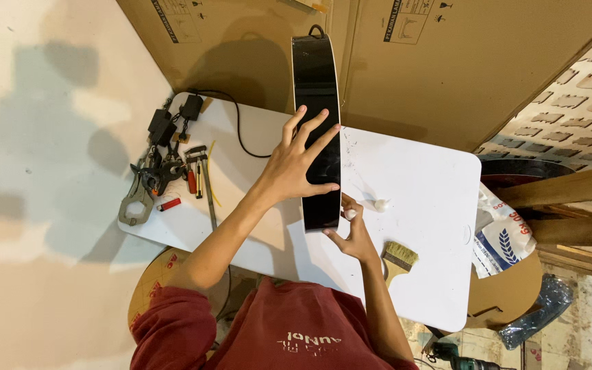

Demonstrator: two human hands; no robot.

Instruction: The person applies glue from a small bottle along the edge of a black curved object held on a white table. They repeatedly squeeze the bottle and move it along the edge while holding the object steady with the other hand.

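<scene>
One glossy black guitar body (317, 123) stands on edge at the frame's centre on one white table (433, 185). The left hand (296, 161) lies flat against its side, fingers spread, while the right hand (352, 229) pinches its lower rim. One brush (397, 258) lies lower right; one white blob (381, 203) sits beside the right hand, and clamps and tools (162, 175) are heaped at left.

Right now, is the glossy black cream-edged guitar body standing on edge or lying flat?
On edge: glossy black cream-edged guitar body shows its narrow side upward, left hand steadying it.
</scene>
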